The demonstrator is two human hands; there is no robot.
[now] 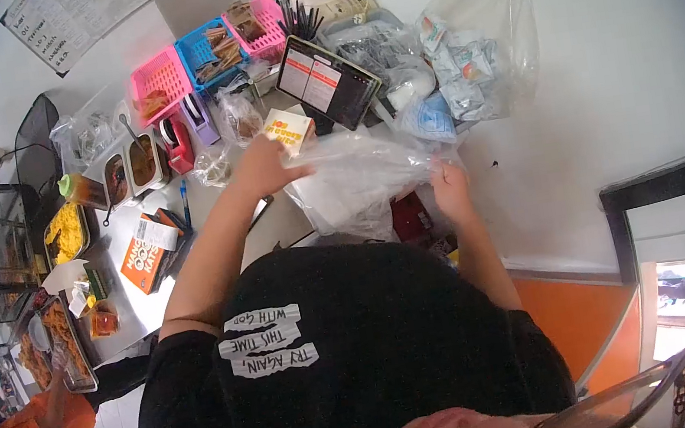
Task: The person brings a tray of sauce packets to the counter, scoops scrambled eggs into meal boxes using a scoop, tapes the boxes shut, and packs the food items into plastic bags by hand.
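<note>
tablet (pixel 330 82) blocks beyond bag (pixel 347 185); gap beside orange box (pixel 140 264)

Crumpled translucent bag (pixel 355 181), perhaps open, beside a yellow-lettered pale box (pixel 289 130).

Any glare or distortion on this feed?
Head view: wide-angle distortion, black corners; head view: glare whitens the silver metal counter at left, and the bright white opening at lower right is washed out; head view: pale highlights on the clear plastic bag between the bare left hand and bare right hand make its edges hard to trace.
</note>
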